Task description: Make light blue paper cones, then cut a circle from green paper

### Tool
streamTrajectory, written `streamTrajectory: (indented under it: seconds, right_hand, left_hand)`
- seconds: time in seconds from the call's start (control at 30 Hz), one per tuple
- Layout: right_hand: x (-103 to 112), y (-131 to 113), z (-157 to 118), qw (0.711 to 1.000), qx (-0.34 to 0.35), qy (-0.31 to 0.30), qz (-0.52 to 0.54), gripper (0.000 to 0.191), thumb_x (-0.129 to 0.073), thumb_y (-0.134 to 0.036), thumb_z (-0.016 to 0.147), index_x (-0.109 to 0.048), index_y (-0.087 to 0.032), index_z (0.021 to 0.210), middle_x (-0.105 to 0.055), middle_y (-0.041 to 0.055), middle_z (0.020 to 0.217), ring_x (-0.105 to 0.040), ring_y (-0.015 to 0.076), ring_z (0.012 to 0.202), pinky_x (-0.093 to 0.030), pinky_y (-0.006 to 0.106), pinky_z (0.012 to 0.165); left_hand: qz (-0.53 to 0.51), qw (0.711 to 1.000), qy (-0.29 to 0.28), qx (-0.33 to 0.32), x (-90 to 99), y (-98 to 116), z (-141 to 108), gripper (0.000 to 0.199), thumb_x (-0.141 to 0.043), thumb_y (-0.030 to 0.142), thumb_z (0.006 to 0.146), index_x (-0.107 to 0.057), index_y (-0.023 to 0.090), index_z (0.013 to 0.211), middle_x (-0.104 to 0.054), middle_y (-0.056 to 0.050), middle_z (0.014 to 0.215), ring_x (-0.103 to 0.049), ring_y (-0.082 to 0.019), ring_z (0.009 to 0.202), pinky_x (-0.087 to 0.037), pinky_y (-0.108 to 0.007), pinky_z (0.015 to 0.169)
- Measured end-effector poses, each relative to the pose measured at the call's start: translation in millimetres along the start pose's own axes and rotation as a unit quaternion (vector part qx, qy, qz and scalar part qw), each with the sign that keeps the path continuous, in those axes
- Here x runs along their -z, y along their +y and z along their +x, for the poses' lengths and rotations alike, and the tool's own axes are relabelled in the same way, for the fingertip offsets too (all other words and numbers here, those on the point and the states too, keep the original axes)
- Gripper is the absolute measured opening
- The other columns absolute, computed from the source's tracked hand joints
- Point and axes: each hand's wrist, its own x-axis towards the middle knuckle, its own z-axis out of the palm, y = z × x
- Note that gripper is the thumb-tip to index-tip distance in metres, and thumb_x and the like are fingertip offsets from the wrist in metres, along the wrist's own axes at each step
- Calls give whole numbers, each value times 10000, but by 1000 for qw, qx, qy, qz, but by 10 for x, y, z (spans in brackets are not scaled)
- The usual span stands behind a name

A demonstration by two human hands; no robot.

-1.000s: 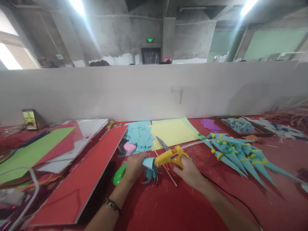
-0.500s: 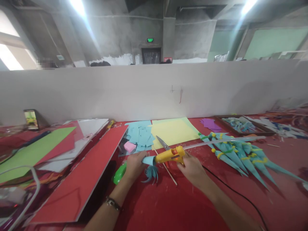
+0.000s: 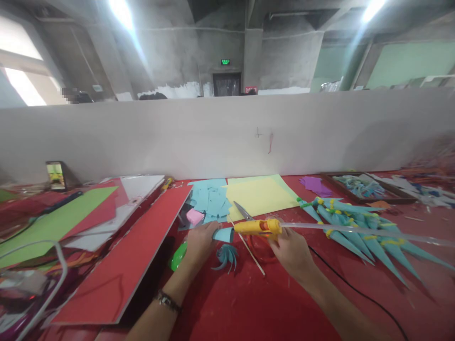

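My left hand (image 3: 202, 240) is closed on a small light-blue paper cone (image 3: 224, 235), its wide end turned to the right. My right hand (image 3: 289, 248) grips a yellow hot glue gun (image 3: 259, 227), whose tip is at the cone's open end; whether they touch, I cannot tell. A long clear glue stick (image 3: 341, 228) sticks out of the gun's back. Below the cone lies a curled blue paper fringe (image 3: 226, 258). Scissors (image 3: 242, 210) and a thin wooden stick (image 3: 253, 255) lie behind and under the gun.
Blue paper pieces (image 3: 208, 201), yellow sheets (image 3: 261, 194) and purple paper (image 3: 315, 186) lie along the back. Blue paper cones with yellow trim (image 3: 362, 225) are piled at right, near a brown tray (image 3: 400, 195). A red board (image 3: 124, 255) slants at left. A black cord (image 3: 350, 284) trails right.
The glue gun has turned more level, and its glue stick now slopes down to the right. The cone stays in my left hand. The whole view has shifted slightly.
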Motion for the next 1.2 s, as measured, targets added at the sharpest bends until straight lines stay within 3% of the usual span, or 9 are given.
streamTrajectory:
  seconds: [0.13,0.3,0.5,0.63,0.93,1.2]
  right_hand:
    - [-21,13,-15,999,1,35,-31,132,-495,-242,709,-580,-176,787,-610,63,594,-590,216,544,-393,268,487]
    - [17,4,7,998,-16,56,28,230,-527,-339,717,-566,-169,867,-635,80,722,-608,214,617,-440,278,521]
    - [69,-81,17,991,-24,-29,130,217,-541,-323,715,-582,-186,879,-647,73,833,-618,213,783,-482,303,688]
    - [54,-100,14,985,-29,-81,150,200,-529,-315,714,-593,-187,853,-647,63,788,-614,213,760,-478,310,681]
    - [-4,-56,-4,988,-10,-91,122,211,-478,-217,704,-575,-181,888,-645,69,838,-603,207,781,-465,300,687]
    - [-3,-9,0,998,-14,-66,10,175,-459,-189,703,-570,-166,837,-625,65,755,-594,198,628,-405,268,532]
  left_hand:
    - [-18,999,-11,36,-30,-10,-12,147,-477,193,766,-592,195,674,-638,-9,638,-566,-130,583,-259,-227,496]
    - [-34,997,-25,61,-45,-16,-6,152,-470,226,768,-584,200,671,-631,2,628,-554,-128,569,-262,-225,501]
    - [-10,999,-19,30,-45,1,-15,132,-477,187,748,-586,198,675,-625,-6,612,-567,-141,576,-250,-242,496]
    - [-12,1000,-18,12,-37,9,-22,125,-483,198,746,-586,200,676,-638,-15,643,-576,-147,592,-260,-244,499]
    - [11,999,-36,29,39,5,-2,151,-461,203,769,-600,191,710,-652,-31,670,-591,-159,617,-270,-230,499]
    - [7,998,-51,28,28,4,-5,164,-456,229,777,-597,184,706,-642,-29,650,-578,-161,616,-261,-231,502]
